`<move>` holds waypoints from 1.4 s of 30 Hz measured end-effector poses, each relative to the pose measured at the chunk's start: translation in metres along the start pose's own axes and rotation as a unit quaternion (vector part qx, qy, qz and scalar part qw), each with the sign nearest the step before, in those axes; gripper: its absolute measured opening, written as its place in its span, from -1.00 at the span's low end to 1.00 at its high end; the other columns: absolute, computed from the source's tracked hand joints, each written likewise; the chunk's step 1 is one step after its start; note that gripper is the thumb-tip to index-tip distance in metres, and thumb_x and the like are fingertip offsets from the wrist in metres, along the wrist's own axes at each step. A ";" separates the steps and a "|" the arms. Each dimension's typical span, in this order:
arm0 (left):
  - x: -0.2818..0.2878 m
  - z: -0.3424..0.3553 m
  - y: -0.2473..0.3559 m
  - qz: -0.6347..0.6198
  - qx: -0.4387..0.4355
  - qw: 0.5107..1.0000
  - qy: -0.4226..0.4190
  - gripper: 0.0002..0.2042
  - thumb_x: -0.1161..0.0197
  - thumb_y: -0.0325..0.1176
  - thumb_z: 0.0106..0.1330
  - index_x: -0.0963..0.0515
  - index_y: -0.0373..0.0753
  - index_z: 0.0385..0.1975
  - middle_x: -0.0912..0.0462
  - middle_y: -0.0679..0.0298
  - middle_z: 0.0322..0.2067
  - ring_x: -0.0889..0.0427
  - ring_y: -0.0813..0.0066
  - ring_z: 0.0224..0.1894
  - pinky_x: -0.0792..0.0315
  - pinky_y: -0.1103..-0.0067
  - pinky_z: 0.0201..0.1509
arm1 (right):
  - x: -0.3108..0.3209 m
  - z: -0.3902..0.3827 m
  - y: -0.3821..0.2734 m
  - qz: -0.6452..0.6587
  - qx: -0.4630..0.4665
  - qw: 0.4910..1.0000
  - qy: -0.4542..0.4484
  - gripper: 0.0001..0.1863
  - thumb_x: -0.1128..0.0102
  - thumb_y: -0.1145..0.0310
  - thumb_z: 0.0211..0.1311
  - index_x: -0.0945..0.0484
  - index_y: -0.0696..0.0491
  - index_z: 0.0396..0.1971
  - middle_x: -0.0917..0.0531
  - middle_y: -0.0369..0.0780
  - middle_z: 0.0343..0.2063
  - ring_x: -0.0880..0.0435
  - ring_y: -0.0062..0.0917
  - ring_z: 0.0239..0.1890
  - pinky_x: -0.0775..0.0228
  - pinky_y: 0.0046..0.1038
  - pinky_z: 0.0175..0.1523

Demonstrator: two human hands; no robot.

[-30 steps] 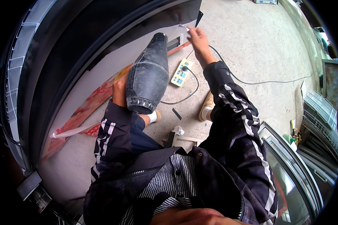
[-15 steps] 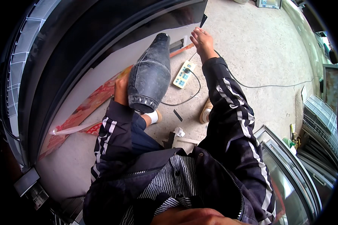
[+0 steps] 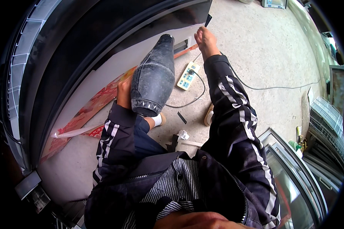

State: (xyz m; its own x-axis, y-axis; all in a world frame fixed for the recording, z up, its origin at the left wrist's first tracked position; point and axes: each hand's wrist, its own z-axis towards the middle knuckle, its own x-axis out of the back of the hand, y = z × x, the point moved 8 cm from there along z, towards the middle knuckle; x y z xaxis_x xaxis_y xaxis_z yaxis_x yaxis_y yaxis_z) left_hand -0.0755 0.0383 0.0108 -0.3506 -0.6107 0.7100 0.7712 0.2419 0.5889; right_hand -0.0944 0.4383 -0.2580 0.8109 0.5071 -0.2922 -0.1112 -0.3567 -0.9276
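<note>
Your left hand [image 3: 124, 91] clasps dark tool [image 3: 153, 78]; right hand [image 3: 206, 40], cannot tell if pinching. Beside left grip, red film [image 3: 97, 100] partly loose: seemingly midway.

The person's left grip [image 3: 125, 91] is closed about the side of a black tapered tool [image 3: 153, 76]; its fingers are hidden behind the body. The tool's narrow end points away from the wearer, and the wide, notched end faces the wearer. The right grip [image 3: 205, 41] is raised near the far end of a white panel [image 3: 84, 86], fingers loosely bent. A red-patterned sheet [image 3: 99, 97] runs along the panel. On the floor [image 3: 267, 49], I see a power strip [image 3: 186, 78] with one black plug [image 3: 191, 71] seated, and nearby a short black strip [image 3: 182, 117].
</note>
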 end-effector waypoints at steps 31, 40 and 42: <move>0.011 -0.008 0.000 0.019 0.025 0.999 -0.006 -0.70 -0.41 -0.37 -0.02 -0.61 -0.33 -0.27 -0.69 0.11 -0.37 -0.72 0.20 -0.36 -0.58 0.42 -0.28 | -0.056 -0.098 -0.052 -0.107 0.153 0.982 0.034 -0.88 -0.07 0.38 0.34 -0.40 0.12 -0.26 -0.56 -0.24 -0.24 -0.53 -0.61 -0.27 -0.40 -0.52 -0.12; 0.009 -0.020 -0.025 -0.015 0.052 0.998 -0.035 -0.69 -0.39 -0.37 0.05 -0.60 -0.35 -0.20 -0.71 0.15 -0.31 -0.72 0.29 -0.26 -0.60 0.42 -0.18 | -0.077 -0.165 -0.086 0.012 0.168 0.982 -0.087 -0.94 0.02 0.48 0.38 -0.33 0.11 -0.25 -0.57 -0.23 -0.33 -0.56 -0.62 -0.32 -0.41 -0.58 -0.14; 0.008 -0.030 -0.043 -0.085 0.095 0.992 -0.020 -0.69 -0.38 -0.41 0.05 -0.60 -0.36 -0.20 -0.70 0.11 -0.31 -0.72 0.24 -0.26 -0.59 0.41 -0.20 | -0.084 -0.169 -0.086 0.016 0.145 0.982 -0.118 -0.93 0.00 0.52 0.34 -0.32 0.14 -0.26 -0.55 -0.25 -0.42 -0.58 -0.63 -0.38 -0.45 -0.55 -0.15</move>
State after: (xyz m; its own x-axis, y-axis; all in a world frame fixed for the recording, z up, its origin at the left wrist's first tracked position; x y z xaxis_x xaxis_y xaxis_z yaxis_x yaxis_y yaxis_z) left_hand -0.0954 0.0003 -0.0205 -0.4904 -0.6251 0.6072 0.5861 0.2791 0.7607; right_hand -0.0556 0.2934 -0.1142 0.6523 0.6794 -0.3360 -0.3202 -0.1547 -0.9346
